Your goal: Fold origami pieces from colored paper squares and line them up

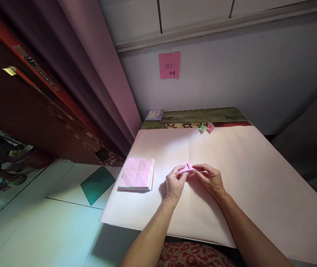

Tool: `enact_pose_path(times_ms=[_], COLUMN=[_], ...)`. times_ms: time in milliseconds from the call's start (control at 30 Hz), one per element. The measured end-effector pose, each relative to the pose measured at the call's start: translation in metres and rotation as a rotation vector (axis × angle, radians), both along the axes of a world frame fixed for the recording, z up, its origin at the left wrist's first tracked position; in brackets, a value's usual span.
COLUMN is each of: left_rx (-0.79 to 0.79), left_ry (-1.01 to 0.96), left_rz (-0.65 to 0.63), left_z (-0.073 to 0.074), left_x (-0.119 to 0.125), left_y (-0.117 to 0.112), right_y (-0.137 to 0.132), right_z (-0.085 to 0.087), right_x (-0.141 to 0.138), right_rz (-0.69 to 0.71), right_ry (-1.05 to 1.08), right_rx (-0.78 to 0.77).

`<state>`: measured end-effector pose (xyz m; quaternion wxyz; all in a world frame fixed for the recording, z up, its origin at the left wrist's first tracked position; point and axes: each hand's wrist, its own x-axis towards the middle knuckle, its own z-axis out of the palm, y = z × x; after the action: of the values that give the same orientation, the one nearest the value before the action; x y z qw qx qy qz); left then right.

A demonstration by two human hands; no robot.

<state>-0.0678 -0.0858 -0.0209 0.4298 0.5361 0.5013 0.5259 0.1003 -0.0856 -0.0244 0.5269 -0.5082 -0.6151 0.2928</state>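
Observation:
A small folded piece of pink paper is held just above the pale pink sheet that covers the table. My left hand pinches its left end with closed fingers. My right hand pinches its right end, fingers curled together. To the left of my hands lies a stack of creased pastel paper squares, pink on top.
Two small finished paper folds, one green and one pink, sit at the far edge of the sheet. A pack of coloured paper lies at the table's back left. A pink note is stuck on the wall. A green square lies on the tiled floor.

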Motion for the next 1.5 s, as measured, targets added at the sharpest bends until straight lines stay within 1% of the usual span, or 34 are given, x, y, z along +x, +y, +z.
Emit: enact_pose_path(times_ms=[100,167,233,267,333,400,500,600,733,800,900,1000,1067,1133,1233,1367,1433,1500], left_rx=[0.038,0.063,0.075,0.064,0.013,-0.038,-0.046,-0.050,-0.056,-0.053,-0.052,-0.073,-0.089,-0.102,-0.119,-0.111,-0.115,-0.113], left_ry=[0.105,0.140,0.106,0.059,-0.048,-0.119,-0.130,-0.144,-0.147,-0.139,-0.155,-0.192,-0.199,-0.203,-0.226,-0.286,-0.311,-0.304], left_rz=[0.030,0.042,0.019,-0.013,-0.086,-0.132,-0.150,-0.166,-0.160,-0.150,-0.148,-0.201,-0.246,-0.265,-0.234,-0.178,-0.174,-0.170], left_z=[0.006,0.008,0.007,0.007,0.005,0.005,0.008,0.009,0.005,0.004,0.005,0.009,0.010,0.008,0.004,0.001,0.001,0.002], left_x=[-0.001,-0.003,-0.005,-0.005,-0.005,-0.004,-0.003,-0.003,-0.004,-0.005,-0.004,-0.001,0.000,0.001,0.002,0.002,0.003,0.004], left_y=[0.000,0.000,0.001,0.001,0.001,0.000,-0.001,-0.001,0.000,0.001,0.000,-0.001,-0.002,-0.001,0.000,0.002,0.002,0.001], right_y=[0.000,-0.001,-0.002,-0.003,-0.004,-0.006,-0.006,-0.005,-0.006,-0.006,-0.004,-0.003,-0.002,-0.003,-0.004,-0.005,-0.005,-0.005], right_z=[0.003,0.005,0.007,0.008,0.008,0.008,0.008,0.008,0.011,0.012,0.010,0.007,0.006,0.005,0.005,0.009,0.010,0.009], right_x=[-0.001,-0.002,-0.003,-0.005,-0.007,-0.009,-0.011,-0.012,-0.012,-0.012,-0.011,-0.009,-0.009,-0.009,-0.010,-0.010,-0.010,-0.010], right_rz=[-0.011,-0.023,0.000,0.036,0.125,0.176,0.177,0.192,0.212,0.212,0.145,0.065,0.048,0.043,0.013,-0.112,-0.166,-0.186], right_ry=[-0.010,0.002,0.051,0.087,0.149,0.158,0.119,0.153,0.211,0.208,0.155,0.167,0.186,0.165,0.064,-0.141,-0.225,-0.283], right_rx=[0.019,0.044,0.034,0.006,-0.065,-0.109,-0.123,-0.162,-0.222,-0.229,-0.174,-0.137,-0.137,-0.110,0.027,0.263,0.322,0.346])
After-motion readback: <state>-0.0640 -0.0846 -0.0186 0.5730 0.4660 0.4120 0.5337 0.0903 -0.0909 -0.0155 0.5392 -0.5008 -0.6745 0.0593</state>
